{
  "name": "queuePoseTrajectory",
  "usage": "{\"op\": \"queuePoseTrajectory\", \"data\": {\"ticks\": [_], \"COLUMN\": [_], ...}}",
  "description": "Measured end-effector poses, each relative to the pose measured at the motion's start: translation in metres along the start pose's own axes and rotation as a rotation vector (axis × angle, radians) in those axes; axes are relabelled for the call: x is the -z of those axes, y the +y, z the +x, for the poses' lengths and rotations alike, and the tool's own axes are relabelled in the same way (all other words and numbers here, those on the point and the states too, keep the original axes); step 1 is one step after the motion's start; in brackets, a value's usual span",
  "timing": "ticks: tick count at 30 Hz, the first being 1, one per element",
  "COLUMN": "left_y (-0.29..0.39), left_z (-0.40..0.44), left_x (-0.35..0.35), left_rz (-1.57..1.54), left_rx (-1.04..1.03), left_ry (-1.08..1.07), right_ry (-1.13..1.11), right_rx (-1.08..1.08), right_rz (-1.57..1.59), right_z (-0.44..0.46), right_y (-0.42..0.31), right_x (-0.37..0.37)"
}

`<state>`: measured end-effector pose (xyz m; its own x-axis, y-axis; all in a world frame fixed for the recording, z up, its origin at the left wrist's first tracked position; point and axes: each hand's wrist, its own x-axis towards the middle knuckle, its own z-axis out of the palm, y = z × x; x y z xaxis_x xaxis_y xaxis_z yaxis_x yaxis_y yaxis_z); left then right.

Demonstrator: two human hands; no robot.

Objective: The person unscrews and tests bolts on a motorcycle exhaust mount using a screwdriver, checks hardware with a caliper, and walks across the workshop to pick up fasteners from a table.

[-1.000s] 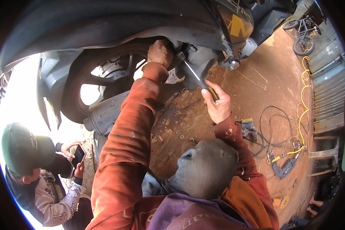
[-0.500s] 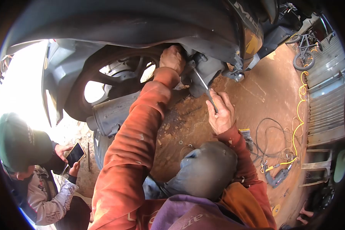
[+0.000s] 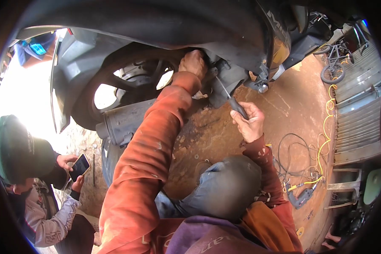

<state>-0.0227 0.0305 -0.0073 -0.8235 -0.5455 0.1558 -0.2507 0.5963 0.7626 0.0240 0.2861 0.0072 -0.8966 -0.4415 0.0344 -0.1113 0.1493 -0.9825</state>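
Preferably, align the screwdriver steadily, with the right hand gripping it and its far end slanting beyond that hand toward the left hand, whose closure beside the wheel cannot be told, and apply even pressure against slipping.

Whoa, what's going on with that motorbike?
Someone in orange-red sleeves is working by the motorbike. Their right hand holds a screwdriver by its dark handle, its shaft pointing up at parts beside the wheel. Their left hand reaches in under the bodywork near the wheel, but what its fingers touch is hidden. Another person holds a phone, and a drill lies on the ground.
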Motion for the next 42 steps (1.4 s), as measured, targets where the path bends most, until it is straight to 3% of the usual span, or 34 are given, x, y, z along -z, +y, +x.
{"op": "queuePoseTrajectory", "data": {"ticks": [1,3,4,6,8,11,13,17,19,22,23,25,28,29,30,32,36,37,39,40,42], "left_y": [-0.001,-0.003,0.001,0.003,0.003,0.002,0.000,0.000,-0.004,-0.009,-0.011,-0.012,-0.007,-0.007,-0.005,-0.002,-0.007,-0.007,-0.004,-0.002,0.000], "left_z": [0.000,0.000,-0.003,-0.006,-0.004,-0.003,-0.003,-0.001,0.001,0.007,0.008,0.008,0.005,0.005,0.005,0.005,0.007,0.005,0.004,0.001,-0.003], "left_x": [-0.002,-0.007,-0.003,0.000,0.002,0.002,-0.001,-0.001,-0.002,-0.008,-0.009,-0.009,-0.007,-0.006,-0.006,-0.005,-0.006,-0.006,-0.001,0.000,0.000], "left_rz": [-0.004,-0.011,-0.038,-0.064,-0.047,-0.036,-0.027,0.010,-0.012,0.002,0.037,0.025,0.006,0.004,0.004,0.027,0.036,0.023,0.010,0.002,-0.017], "left_rx": [-0.024,-0.049,-0.020,0.014,0.008,-0.005,0.000,-0.016,-0.053,-0.118,-0.153,-0.130,-0.127,-0.135,-0.135,-0.039,-0.086,-0.096,-0.109,-0.080,-0.047], "left_ry": [0.052,0.100,0.093,0.084,0.049,0.030,0.038,0.055,0.045,0.057,0.082,0.081,0.076,0.081,0.081,0.036,0.023,0.024,0.043,0.040,0.040], "right_ry": [0.002,0.062,0.064,0.072,0.066,0.114,0.048,0.003,0.146,0.134,0.132,0.020,-0.009,0.019,0.019,0.088,0.119,0.119,0.118,0.116,0.073], "right_rx": [0.003,0.332,0.329,0.597,0.629,0.571,0.001,-0.104,0.655,0.669,0.668,-0.002,-0.012,0.117,0.116,0.726,0.727,0.734,0.503,0.515,0.224], "right_rz": [0.001,-0.351,-0.353,-0.725,-0.765,-0.520,-0.070,0.014,-0.573,-0.590,-0.588,0.070,0.173,-0.085,-0.085,-0.907,-1.029,-1.028,-0.472,-0.472,-0.173], "right_z": [0.002,0.006,0.004,-0.002,-0.005,-0.003,-0.007,0.000,0.006,0.004,0.003,-0.003,0.004,0.002,0.000,-0.002,-0.009,-0.007,0.003,0.003,0.001], "right_y": [0.005,0.023,0.018,0.001,0.005,0.018,0.011,0.008,0.024,0.030,0.026,0.016,0.014,0.009,0.005,-0.003,0.000,0.010,0.030,0.026,0.020], "right_x": [0.000,0.002,0.002,-0.003,-0.005,-0.009,-0.009,0.000,-0.001,-0.006,-0.007,-0.005,0.001,-0.002,-0.002,-0.002,-0.006,-0.005,-0.005,-0.005,-0.005]}}
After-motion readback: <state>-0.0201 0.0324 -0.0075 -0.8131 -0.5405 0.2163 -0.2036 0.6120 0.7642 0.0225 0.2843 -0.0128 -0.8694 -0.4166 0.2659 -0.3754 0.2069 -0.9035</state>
